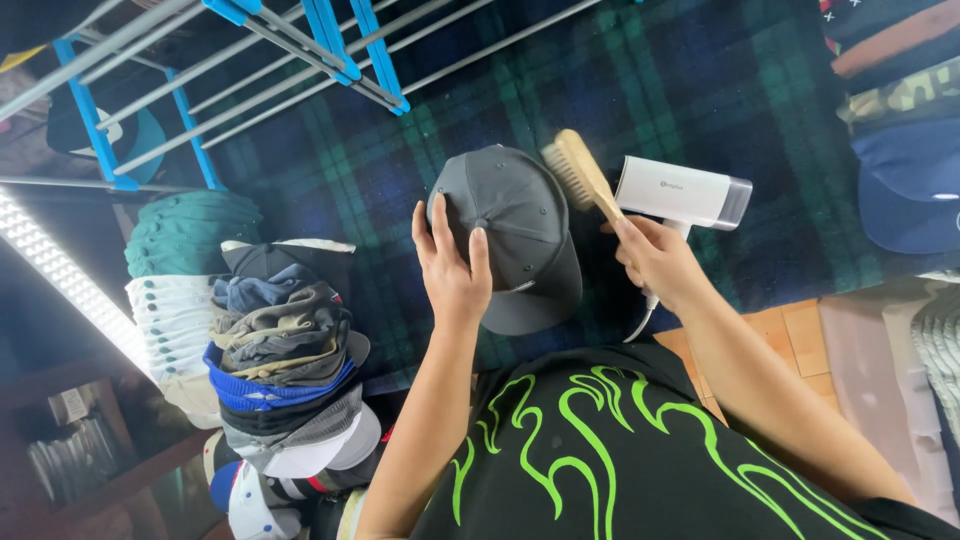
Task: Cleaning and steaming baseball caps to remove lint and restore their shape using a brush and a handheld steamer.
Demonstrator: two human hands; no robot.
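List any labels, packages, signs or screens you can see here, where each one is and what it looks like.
Logo mark: small dark print on the side of the white handheld appliance, right of the brush in the right hand.
Tag: small pale card on the wooden shelf at lower left; too blurred to tell more.
No packages, signs or screens show.

A grey cap [510, 235] lies on a dark blue-and-green tartan cloth [650, 90]; the brush [578, 172] is pale wood, the hair dryer [683, 193] white.
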